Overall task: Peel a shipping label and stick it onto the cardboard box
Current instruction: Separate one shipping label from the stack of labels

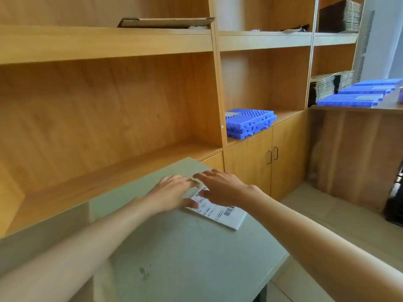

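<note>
A white stack of shipping labels [226, 214] with black barcodes lies on the grey-green table [185, 258], near its right edge. My left hand [172, 192] rests flat over the stack's far left end, fingers spread, thumb on the top sheet. Close beside it, my right hand [220, 186] reaches in from the right, fingers spread over the stack's far end, thumb touching the paper. Neither hand has lifted a label. No assembled cardboard box shows on the table; only a flat cardboard piece [165, 22] lies on the upper shelf.
A wooden shelf unit [104, 118] stands right behind the table. Stacked blue plastic trays [249, 123] sit on the cabinet top to the right, and more blue trays [357, 94] lie at the far right beside bundles of flattened cartons [327, 83]. Cabinet doors [272, 158] are below.
</note>
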